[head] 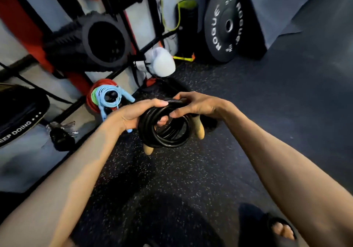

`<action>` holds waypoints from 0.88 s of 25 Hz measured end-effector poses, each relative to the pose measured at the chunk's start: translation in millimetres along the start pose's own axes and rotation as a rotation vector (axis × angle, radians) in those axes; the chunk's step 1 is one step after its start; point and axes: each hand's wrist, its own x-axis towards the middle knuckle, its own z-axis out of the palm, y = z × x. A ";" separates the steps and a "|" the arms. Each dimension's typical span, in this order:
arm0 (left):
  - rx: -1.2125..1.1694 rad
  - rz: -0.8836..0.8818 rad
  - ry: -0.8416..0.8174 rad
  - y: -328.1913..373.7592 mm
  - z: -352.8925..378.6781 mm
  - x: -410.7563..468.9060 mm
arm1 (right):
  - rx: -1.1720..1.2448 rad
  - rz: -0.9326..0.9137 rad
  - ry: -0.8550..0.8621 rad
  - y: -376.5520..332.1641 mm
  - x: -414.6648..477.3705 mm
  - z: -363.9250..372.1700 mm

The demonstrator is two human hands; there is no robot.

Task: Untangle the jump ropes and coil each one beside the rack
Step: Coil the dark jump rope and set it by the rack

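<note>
Both hands clamp the black rope coil (pixel 165 127) above the floor (pixel 238 151): left grip (pixel 133 115) and right grip (pixel 194 105) closed on it, light-blue rope (pixel 109 98) coiled beside the rack (pixel 122 23)

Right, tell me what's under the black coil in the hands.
Two tan wooden handles poke out below the black rope coil, above speckled rubber floor. The left hand and right hand grip its top; where the handles join the rope is covered.

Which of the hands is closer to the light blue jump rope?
Left. The left hand grips the black rope coil right beside the light blue jump rope; the right hand holds the coil's far side, farther away.
</note>
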 end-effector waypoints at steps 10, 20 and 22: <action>0.029 0.226 0.896 -16.1 -58.4 -14.2 | -0.021 -0.327 -0.132 -0.5 153.3 31.0; 0.620 0.585 1.608 -56.0 -131.3 14.5 | -0.068 -0.508 0.108 -1.2 269.5 65.8; 0.652 0.551 1.662 -57.3 -151.6 23.0 | -0.080 -0.508 0.144 -0.3 288.5 73.4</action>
